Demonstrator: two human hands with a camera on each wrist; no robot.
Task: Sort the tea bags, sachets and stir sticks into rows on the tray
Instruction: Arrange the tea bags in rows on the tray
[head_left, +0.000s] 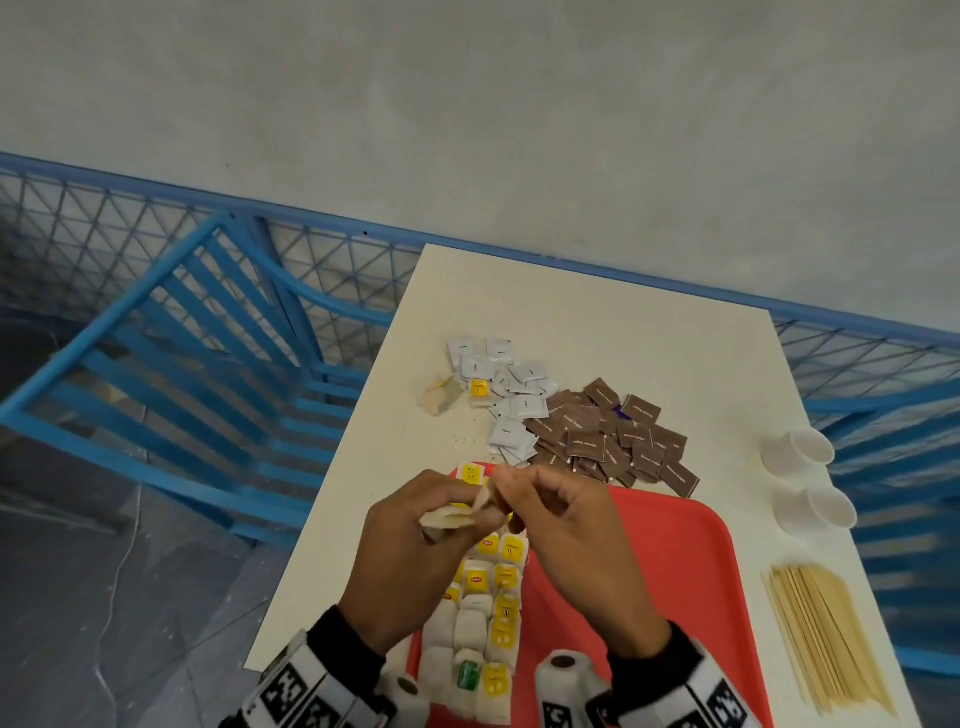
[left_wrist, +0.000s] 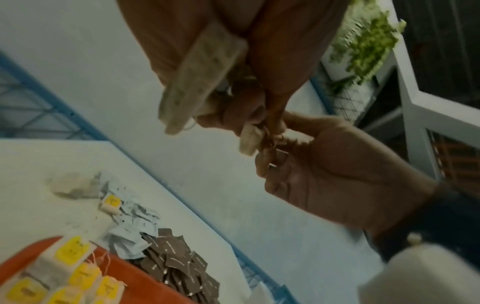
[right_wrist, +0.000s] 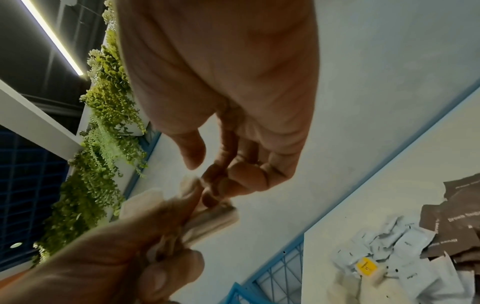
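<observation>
Holding tea bag (head_left: 451, 517) over red tray (head_left: 691, 582): left hand (head_left: 410, 561) grips it, right hand (head_left: 576, 540) pinches its corner. Left wrist view: bag (left_wrist: 201, 76) pinched by both hands. Right wrist view: right fingers (right_wrist: 221, 185) curled, bag blurry.

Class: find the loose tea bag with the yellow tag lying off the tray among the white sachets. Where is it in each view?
Head: loose tea bag with yellow tag, upper centre, left of the pile.
Left wrist: lower left.
Right wrist: bottom right.
Shared landmark: white paper sachets beside it.
</observation>
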